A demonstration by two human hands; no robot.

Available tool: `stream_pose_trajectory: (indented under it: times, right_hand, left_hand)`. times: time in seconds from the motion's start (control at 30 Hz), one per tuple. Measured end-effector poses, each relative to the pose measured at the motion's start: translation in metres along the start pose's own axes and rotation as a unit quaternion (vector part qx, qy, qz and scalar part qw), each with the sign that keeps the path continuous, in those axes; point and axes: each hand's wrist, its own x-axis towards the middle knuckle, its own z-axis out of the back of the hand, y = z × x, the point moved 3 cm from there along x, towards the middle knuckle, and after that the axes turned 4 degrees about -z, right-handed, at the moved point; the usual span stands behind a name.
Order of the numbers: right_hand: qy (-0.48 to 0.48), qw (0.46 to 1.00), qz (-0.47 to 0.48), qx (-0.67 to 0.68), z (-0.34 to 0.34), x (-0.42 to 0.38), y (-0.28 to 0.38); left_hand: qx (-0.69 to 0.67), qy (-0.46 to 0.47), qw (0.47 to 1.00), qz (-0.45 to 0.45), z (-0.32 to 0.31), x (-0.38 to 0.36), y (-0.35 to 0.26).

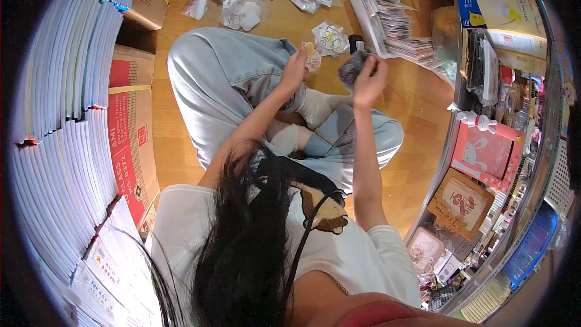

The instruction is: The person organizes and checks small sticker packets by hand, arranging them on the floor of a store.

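Observation:
My left hand (294, 71) is raised over my crossed legs, its fingers closed on a small stack of die-cut stickers (312, 60), with a round yellowish one on top. To the right, my right hand (370, 83) is closed on a fluffy grey piece (352, 72) that hangs beside its fingers. Just beyond it lies a small black object (356, 43) with a pale label. A clear packet of stickers (330, 39) rests on the wooden floor between and beyond my hands.
More sticker packets (245, 12) are spread on the floor ahead. A white plastic bin (367, 18) holds rows of packets, with others beside it. Notebook stacks (57, 145) and cardboard boxes (130, 127) line the left. A crowded shelf (460, 103) borders the right.

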Motion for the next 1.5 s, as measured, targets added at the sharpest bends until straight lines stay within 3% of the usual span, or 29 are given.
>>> stream_pose_trajectory:
  times: [0.1, 0.2, 0.23, 0.33, 0.43, 0.53, 0.6, 0.63, 0.73, 0.77, 0.8, 0.87, 0.93, 0.97, 1.07, 1.17, 1.27, 1.3, 1.4, 1.5]
  right_hand:
    - [0.146, 0.988, 0.041, 0.031, -0.03, -0.039, 0.033]
    - [0.114, 0.975, 0.179, -0.061, -0.056, -0.051, 0.03]
    - [0.104, 0.976, 0.16, -0.104, -0.061, -0.051, 0.025]
    - [0.088, 0.969, 0.195, -0.122, -0.065, -0.044, 0.017]
    - [0.087, 0.973, 0.171, -0.125, -0.065, -0.034, 0.005]
    - [0.09, 0.971, 0.061, -0.213, -0.056, -0.007, -0.049]
    - [0.101, 0.99, -0.015, -0.099, -0.039, -0.005, -0.091]
    - [0.106, 0.986, -0.1, -0.076, -0.032, -0.004, -0.098]
    - [0.093, 0.988, -0.125, 0.015, -0.011, -0.015, -0.088]
    - [0.154, 0.969, -0.18, 0.069, -0.009, -0.021, -0.083]
    - [0.188, 0.92, -0.273, 0.208, -0.007, -0.029, -0.067]
    - [0.234, 0.734, -0.429, 0.472, -0.005, -0.047, -0.025]
    - [0.26, 0.636, -0.453, 0.569, 0.006, -0.053, -0.003]
    - [0.273, 0.583, -0.46, 0.612, 0.007, -0.056, 0.002]
    - [0.283, 0.709, -0.442, 0.471, 0.003, -0.06, -0.014]
    - [0.221, 0.704, -0.432, 0.518, 0.01, -0.062, -0.003]
    - [0.161, 0.663, -0.45, 0.576, 0.011, -0.064, -0.01]
    - [0.147, 0.661, -0.444, 0.587, 0.011, -0.063, -0.01]
    - [0.091, 0.673, -0.423, 0.6, 0.017, -0.061, -0.019]
    - [0.02, 0.706, -0.373, 0.602, 0.022, -0.055, -0.041]
  left_hand:
    - [0.003, 0.018, 1.0, 0.023, -0.009, -0.01, 0.004]
    - [0.044, 0.07, 0.996, -0.011, -0.012, -0.021, 0.003]
    - [0.088, 0.081, 0.993, -0.008, -0.009, -0.019, 0.006]
    - [0.05, 0.044, 0.991, -0.119, -0.021, -0.02, -0.006]
    - [0.101, 0.086, 0.99, -0.041, -0.012, -0.016, 0.008]
    - [0.118, 0.123, 0.98, -0.107, -0.017, -0.035, -0.021]
    - [0.127, 0.169, 0.969, -0.127, -0.029, -0.049, -0.039]
    - [0.129, 0.189, 0.964, -0.138, -0.033, -0.052, -0.045]
    - [0.153, 0.133, 0.927, -0.314, -0.034, -0.041, -0.062]
    - [0.225, 0.132, 0.905, -0.337, -0.038, -0.041, -0.067]
    - [0.297, 0.133, 0.876, -0.357, -0.042, -0.045, -0.081]
    - [0.417, 0.159, 0.803, -0.396, -0.046, -0.05, -0.08]
    - [0.503, 0.201, 0.716, -0.442, -0.053, -0.053, -0.064]
    - [0.499, 0.228, 0.719, -0.427, -0.052, -0.053, -0.061]
    - [0.527, 0.249, 0.681, -0.444, -0.054, -0.061, -0.072]
    - [0.338, 0.178, 0.834, -0.398, -0.053, -0.065, -0.052]
    - [0.173, 0.14, 0.938, -0.266, -0.057, -0.066, -0.032]
    - [0.265, 0.154, 0.902, -0.304, -0.057, -0.067, -0.03]
    - [0.318, 0.215, 0.908, -0.17, -0.051, -0.073, -0.02]
    - [0.196, 0.037, 0.975, -0.1, -0.051, -0.077, -0.043]
